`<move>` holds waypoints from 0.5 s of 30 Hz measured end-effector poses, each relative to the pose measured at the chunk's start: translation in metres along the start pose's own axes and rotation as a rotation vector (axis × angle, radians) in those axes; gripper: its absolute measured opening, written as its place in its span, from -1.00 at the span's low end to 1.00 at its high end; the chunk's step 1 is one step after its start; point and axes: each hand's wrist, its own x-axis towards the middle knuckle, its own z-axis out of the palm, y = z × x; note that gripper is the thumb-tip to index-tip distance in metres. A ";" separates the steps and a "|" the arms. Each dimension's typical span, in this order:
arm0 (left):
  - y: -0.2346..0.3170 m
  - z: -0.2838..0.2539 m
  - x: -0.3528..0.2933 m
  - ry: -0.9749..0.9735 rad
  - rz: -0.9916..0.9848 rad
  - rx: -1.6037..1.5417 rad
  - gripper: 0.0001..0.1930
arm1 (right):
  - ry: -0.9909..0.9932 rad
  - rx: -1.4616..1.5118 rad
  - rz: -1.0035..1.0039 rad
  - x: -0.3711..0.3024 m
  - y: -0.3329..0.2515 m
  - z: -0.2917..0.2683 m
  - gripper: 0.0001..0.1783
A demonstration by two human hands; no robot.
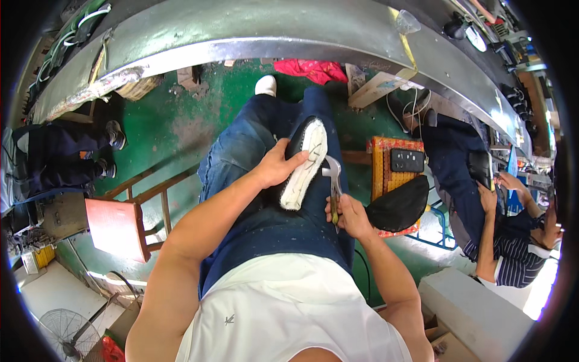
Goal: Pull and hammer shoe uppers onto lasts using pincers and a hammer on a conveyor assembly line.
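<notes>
An unfinished dark shoe [306, 161] rests sole-up over my thighs. Its pale underside carries dark wavy lines down the middle, and its edge looks stitched or ragged. My left hand [279, 164] grips it from the left side, the thumb lying across the sole. Just right of the shoe, my right hand [350, 216] is wrapped round the handle of a hammer [332, 172]. The metal head points up, close to the sole's right edge; I cannot tell whether they touch.
A metal-edged workbench [241, 51] spans the far side. To my right, a seat [381, 181] bears a phone [408, 160] and a black half-round piece [398, 205]. A co-worker [512, 253] sits beyond it. On my left stand a wooden stool [117, 226] and a fan [67, 335].
</notes>
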 end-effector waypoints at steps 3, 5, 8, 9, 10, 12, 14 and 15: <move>0.022 -0.006 -0.007 0.040 0.034 -0.257 -0.08 | 0.002 0.008 0.043 -0.002 0.006 -0.009 -0.37; 0.059 -0.020 -0.017 0.002 0.187 -0.570 -0.24 | 0.019 0.005 0.031 -0.002 0.010 -0.012 -0.34; 0.128 -0.052 -0.037 -0.176 0.353 -1.109 -0.35 | -0.001 0.039 0.081 -0.001 0.007 -0.013 -0.36; 0.143 -0.065 -0.035 -0.313 0.422 -1.273 -0.34 | -0.006 0.030 0.068 0.001 0.005 -0.013 -0.36; 0.149 -0.079 -0.030 -0.257 0.366 -1.285 -0.30 | -0.007 -0.080 0.043 0.001 0.004 -0.014 -0.38; 0.139 -0.101 -0.020 -0.500 0.308 -1.403 -0.29 | -0.007 -0.479 0.043 0.000 -0.025 -0.004 -0.44; 0.151 -0.085 -0.020 -0.254 0.230 -1.346 -0.29 | 0.016 -0.913 -0.070 -0.012 -0.043 0.009 -0.46; 0.156 -0.078 -0.021 -0.098 0.184 -1.279 -0.28 | 0.042 -1.335 -0.173 -0.016 -0.049 0.016 -0.48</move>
